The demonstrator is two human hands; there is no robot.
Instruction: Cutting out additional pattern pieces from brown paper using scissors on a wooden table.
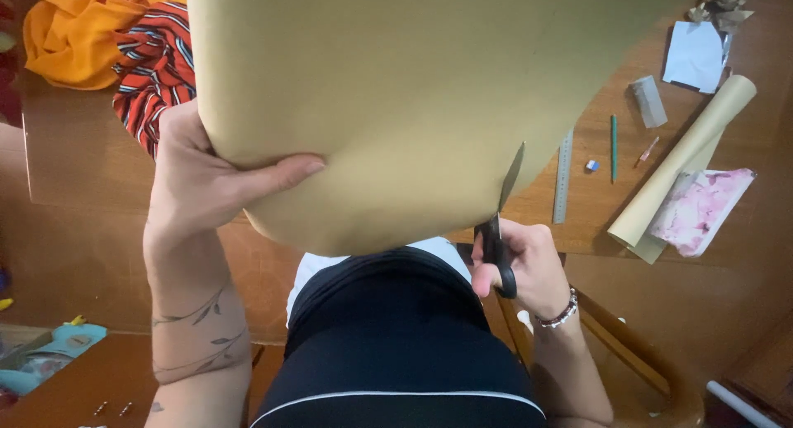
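The big tan paper sheet (413, 97) hangs up and away from the right hand (524, 267), which is closed around the black handles of the scissors (500, 230); their blades point straight up from that hand, with the long way of the scissors running up and down, and they bite into the sheet's bottom edge. The left hand (198, 176) is off to the other side, holding the sheet's lower left edge with the thumb lying flat on the front, so the paper stays up above the counter (595, 205).
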